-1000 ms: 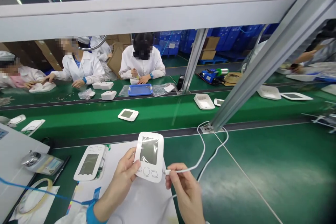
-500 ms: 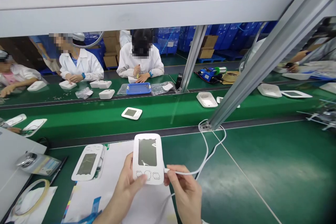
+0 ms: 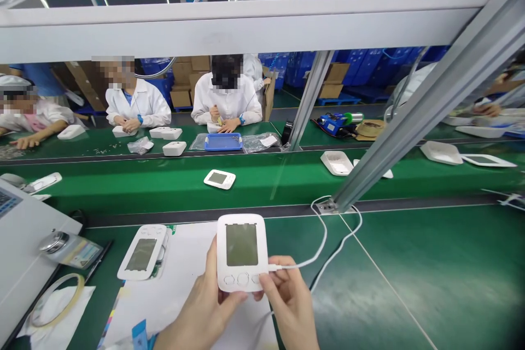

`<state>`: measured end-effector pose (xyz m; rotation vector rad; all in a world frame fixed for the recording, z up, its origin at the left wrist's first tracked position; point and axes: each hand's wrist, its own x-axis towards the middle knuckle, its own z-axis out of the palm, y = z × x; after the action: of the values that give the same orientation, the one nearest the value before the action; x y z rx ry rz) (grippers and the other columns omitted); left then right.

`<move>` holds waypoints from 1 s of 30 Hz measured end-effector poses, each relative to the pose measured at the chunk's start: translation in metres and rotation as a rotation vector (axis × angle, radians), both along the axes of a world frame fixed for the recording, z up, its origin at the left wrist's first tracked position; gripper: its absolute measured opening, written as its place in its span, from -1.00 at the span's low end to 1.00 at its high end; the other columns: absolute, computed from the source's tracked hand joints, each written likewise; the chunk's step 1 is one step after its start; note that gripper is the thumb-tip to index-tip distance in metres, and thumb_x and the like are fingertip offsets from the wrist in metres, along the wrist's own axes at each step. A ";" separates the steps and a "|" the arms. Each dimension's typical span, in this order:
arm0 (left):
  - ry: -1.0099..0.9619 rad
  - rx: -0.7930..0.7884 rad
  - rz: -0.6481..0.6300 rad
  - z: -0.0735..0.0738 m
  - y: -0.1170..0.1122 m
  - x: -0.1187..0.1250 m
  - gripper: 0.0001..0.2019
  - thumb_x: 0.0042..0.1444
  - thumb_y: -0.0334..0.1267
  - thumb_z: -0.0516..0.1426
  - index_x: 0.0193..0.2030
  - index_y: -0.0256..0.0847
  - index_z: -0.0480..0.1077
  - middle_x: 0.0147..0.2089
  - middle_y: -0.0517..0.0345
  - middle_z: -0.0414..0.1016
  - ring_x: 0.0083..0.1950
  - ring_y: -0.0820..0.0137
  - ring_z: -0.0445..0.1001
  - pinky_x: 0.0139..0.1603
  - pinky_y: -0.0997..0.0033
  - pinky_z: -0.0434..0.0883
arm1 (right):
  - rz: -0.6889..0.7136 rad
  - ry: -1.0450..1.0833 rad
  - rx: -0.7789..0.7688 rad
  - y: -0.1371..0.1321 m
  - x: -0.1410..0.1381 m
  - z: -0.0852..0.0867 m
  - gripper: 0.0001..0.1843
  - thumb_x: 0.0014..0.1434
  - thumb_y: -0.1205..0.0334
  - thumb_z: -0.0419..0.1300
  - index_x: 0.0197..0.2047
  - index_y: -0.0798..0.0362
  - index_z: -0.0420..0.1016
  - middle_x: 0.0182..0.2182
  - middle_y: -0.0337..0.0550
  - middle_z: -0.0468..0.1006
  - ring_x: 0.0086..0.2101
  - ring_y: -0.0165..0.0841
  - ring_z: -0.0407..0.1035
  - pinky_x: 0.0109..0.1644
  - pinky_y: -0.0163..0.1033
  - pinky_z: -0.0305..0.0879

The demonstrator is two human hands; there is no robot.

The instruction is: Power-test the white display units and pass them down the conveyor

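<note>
Holding a white handheld device (image 3: pixel 241 254) nearly upright between the left grip (image 3: pixel 209 301) and the right grip (image 3: pixel 289 301), above a white paper sheet (image 3: pixel 191 262) on the green tabletop (image 3: pixel 394 273). Facing the screen (image 3: pixel 241 244) toward the viewer, showing no readable digits. No longer pinching the plug (image 3: pixel 274 267) of a white cable (image 3: pixel 326 231) with the right thumb, as a second ago; now resting that thumb on the lower right corner of the device's front, partly covering the rightmost button. Leaving the plug at the device's right edge, apparently seated, so probably completing the connection and freeing the thumb for the buttons; not showing clearly whether pressing or only steadying. Also moving the left thumb off the front buttons to just below the bottom edge, and squaring up the device from an earlier tilt. Keeping the left grip closed around the left and lower edges, tucking fingers behind. Keeping the right grip narrow, clasping the lower right corner between thumb and fingers, and holding the index finger close beside the plug. Leaving a second device (image 3: pixel 140 254) lying at the paper's left side, and another unit (image 3: pixel 220 179) lying on the green belt (image 3: pixel 143 188) beyond.
</note>
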<state>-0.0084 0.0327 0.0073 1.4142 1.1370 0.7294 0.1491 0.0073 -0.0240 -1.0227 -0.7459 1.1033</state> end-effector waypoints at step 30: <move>0.119 -0.067 -0.052 0.025 0.003 0.004 -0.17 0.23 -0.25 0.19 0.46 -0.15 -0.27 0.09 -0.06 0.64 -0.05 0.14 0.62 -0.11 0.27 0.49 | 0.031 0.012 -0.075 -0.002 0.002 -0.001 -0.58 0.14 -0.11 0.41 -0.16 -0.04 0.38 -0.51 -0.29 0.58 -0.52 -0.40 0.45 -0.47 -0.36 0.47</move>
<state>-0.0048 0.0358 0.0322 1.4404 1.2006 0.5711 0.1507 0.0049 -0.0246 -1.0694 -0.7175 1.1705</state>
